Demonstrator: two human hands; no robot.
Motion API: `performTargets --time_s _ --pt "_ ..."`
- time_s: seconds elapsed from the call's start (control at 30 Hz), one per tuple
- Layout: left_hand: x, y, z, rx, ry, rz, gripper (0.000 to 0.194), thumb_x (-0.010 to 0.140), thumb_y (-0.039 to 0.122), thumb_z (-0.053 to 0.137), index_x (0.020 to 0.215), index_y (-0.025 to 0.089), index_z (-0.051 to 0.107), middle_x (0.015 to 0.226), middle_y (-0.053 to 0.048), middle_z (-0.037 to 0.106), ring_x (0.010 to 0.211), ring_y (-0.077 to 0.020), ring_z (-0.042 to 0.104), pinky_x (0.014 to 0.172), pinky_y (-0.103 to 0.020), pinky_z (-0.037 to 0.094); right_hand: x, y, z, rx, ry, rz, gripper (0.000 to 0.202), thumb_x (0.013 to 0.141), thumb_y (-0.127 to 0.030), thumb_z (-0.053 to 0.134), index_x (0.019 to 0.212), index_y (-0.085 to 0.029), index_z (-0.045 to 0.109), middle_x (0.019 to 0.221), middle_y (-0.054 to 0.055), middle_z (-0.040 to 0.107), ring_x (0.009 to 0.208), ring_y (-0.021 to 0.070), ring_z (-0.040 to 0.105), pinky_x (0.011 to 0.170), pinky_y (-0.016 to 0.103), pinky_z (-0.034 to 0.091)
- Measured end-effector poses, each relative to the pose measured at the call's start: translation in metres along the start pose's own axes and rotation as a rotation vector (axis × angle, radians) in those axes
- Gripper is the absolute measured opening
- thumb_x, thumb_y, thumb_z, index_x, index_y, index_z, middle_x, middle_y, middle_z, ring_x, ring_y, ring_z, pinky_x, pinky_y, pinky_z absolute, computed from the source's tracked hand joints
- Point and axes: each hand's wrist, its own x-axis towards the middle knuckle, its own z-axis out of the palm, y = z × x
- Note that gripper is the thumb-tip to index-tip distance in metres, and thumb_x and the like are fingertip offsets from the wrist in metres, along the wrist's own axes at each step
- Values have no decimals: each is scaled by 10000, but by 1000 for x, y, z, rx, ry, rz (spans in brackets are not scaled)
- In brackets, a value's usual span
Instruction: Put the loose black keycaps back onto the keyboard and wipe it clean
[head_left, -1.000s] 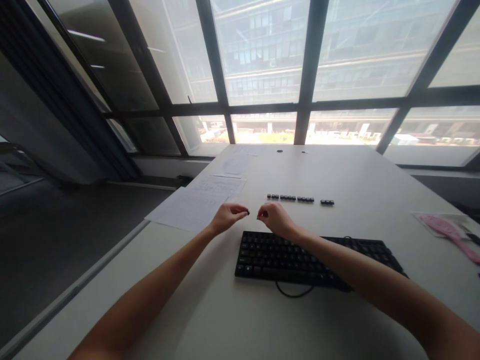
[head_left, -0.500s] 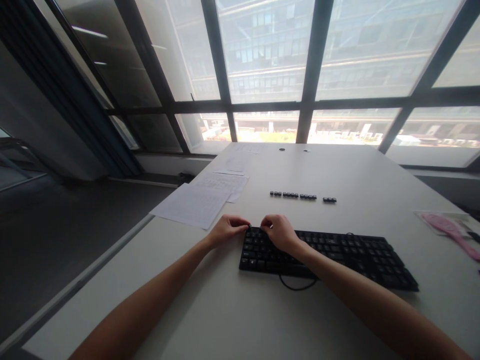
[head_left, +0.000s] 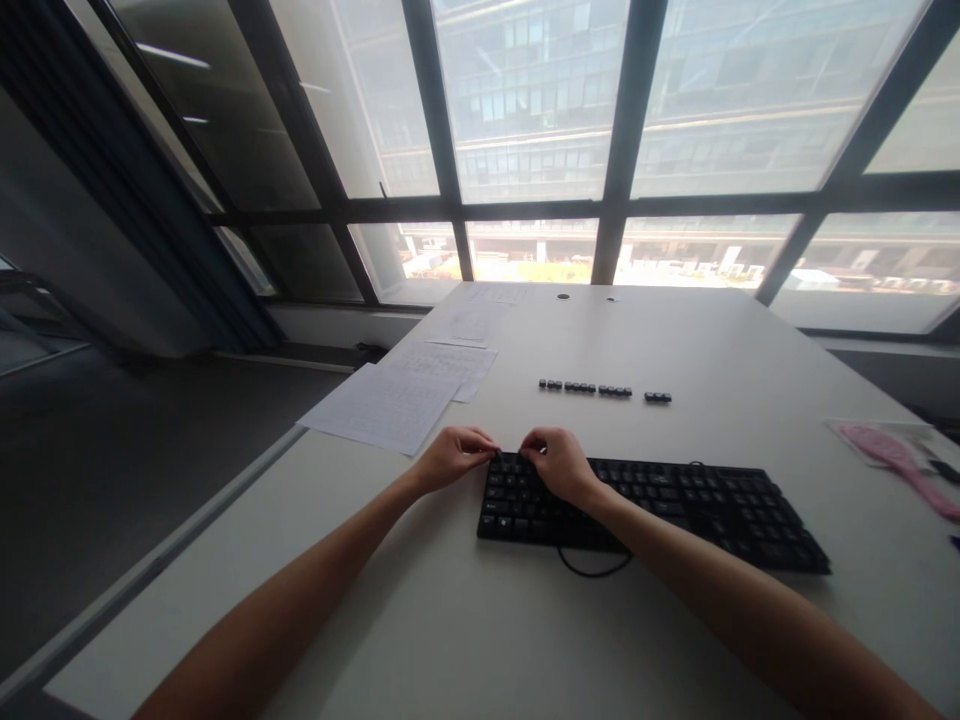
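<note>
A black keyboard [head_left: 652,505] lies on the white table, its cable looping out at the front edge. My left hand [head_left: 454,458] is at the keyboard's far left corner, thumb and fingertips pinched together there. Over the upper left keys, my right hand [head_left: 559,463] has its thumb and forefinger closed in a pinch. Whatever sits between the fingertips of either hand is too small and dark to make out. Beyond the keyboard, a row of loose black keycaps [head_left: 615,391] stands in small groups.
Sheets of paper [head_left: 390,405] lie along the table's left side. At the right edge a pink brush-like thing [head_left: 892,455] rests on a clear packet. Two small round items [head_left: 563,296] are near the far edge, before large windows [head_left: 532,100].
The whole view has shifted very slightly. Both hands keep almost the same pinched positions at the keyboard's upper left; the keycap row has not moved.
</note>
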Motion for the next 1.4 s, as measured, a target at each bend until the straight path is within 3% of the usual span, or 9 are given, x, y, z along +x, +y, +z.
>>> performTargets --time_s 0.5,0.93,1.1,1.3,1.4 --pt "-7 8 10 199 44 125 141 904 255 698 904 194 825 942 -76 756 854 -178 710 789 -274 556 -2 -1 0 -6 5 -29 128 829 -145 680 788 -222 775 792 17 766 757 184 683 740 266 474" --pt "-12 -1 11 285 29 247 172 959 221 635 978 216 806 980 -73 732 901 -174 694 834 -289 542 -9 -11 -2 -285 -111 -152 181 927 -179 589 850 -226 746 979 32 745 869 180 657 762 263 410" --pt "-15 -9 13 287 41 301 207 972 194 596 988 223 799 977 -71 721 900 -166 694 841 -293 550 -13 -16 -6 -365 -162 -186 311 856 -34 499 962 -213 730 1049 49 731 970 188 638 795 263 402" --pt "-15 -8 16 265 65 264 232 920 138 585 975 213 797 993 -71 734 924 -170 691 862 -299 561 -16 -19 -6 -482 -214 -207 332 825 0 483 963 -192 715 1029 74 722 995 206 603 795 275 407" --pt "-13 -10 17 188 116 166 219 873 151 592 931 197 798 989 -75 743 928 -183 695 804 -289 582 -18 -20 -5 -492 -208 -224 341 829 1 480 975 -193 720 1012 79 726 984 213 600 792 279 411"
